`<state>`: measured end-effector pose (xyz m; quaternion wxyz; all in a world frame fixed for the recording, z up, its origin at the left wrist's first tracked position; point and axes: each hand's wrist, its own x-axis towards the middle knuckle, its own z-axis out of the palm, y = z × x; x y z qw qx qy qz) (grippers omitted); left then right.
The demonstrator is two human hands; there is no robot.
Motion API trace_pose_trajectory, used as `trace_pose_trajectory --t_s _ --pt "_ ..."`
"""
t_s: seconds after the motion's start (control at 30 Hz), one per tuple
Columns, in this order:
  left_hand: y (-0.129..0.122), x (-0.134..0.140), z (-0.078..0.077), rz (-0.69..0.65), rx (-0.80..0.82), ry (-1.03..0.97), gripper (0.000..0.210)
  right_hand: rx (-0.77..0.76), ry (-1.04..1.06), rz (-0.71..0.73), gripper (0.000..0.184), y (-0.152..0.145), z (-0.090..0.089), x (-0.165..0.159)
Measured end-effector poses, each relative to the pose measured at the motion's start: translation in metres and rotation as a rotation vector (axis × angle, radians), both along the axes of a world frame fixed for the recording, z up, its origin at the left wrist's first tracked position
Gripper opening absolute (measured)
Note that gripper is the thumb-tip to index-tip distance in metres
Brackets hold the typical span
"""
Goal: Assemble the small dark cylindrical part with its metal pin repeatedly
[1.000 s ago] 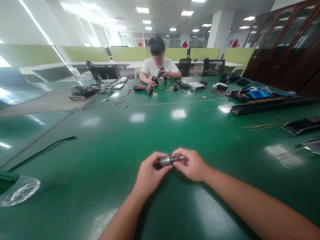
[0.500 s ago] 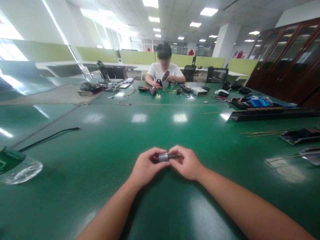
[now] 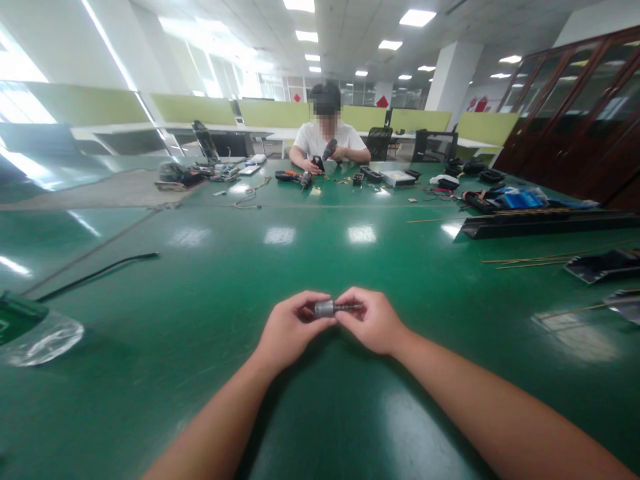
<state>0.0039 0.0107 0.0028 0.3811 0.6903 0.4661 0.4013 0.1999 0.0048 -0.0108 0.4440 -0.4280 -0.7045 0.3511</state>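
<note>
Between my two hands, just above the green tabletop, is a small silver metal cylinder with a thin dark shaft (image 3: 325, 309), held level. My left hand (image 3: 290, 327) is closed around the cylinder, thumb below and fingers above. At the shaft end, my right hand (image 3: 375, 321) pinches the shaft close to where it meets the cylinder. The shaft's tip points right, partly between the fingers of the right hand. The exact kind of part is too small to tell.
Across the green table (image 3: 320, 260) a person in a white shirt (image 3: 327, 137) holds a power drill (image 3: 329, 149). Another drill (image 3: 295, 177) lies nearby. Black channels (image 3: 545, 225) and thin rods lie right. A plastic bag (image 3: 45, 340) and black cable (image 3: 100, 275) lie left.
Both hands and the cylinder have shifted slightly left and up in view. The right fingers have changed position slightly, showing more of the shaft. The grip of both hands continues.
</note>
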Motion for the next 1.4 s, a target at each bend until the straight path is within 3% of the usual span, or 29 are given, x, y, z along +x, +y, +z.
trace_pose_trajectory --t_s 1.4 --pt "0.0051 0.0021 -0.001 0.049 0.015 -0.053 0.04 -0.093 0.118 -0.018 0.013 0.0027 -0.003 0.0042"
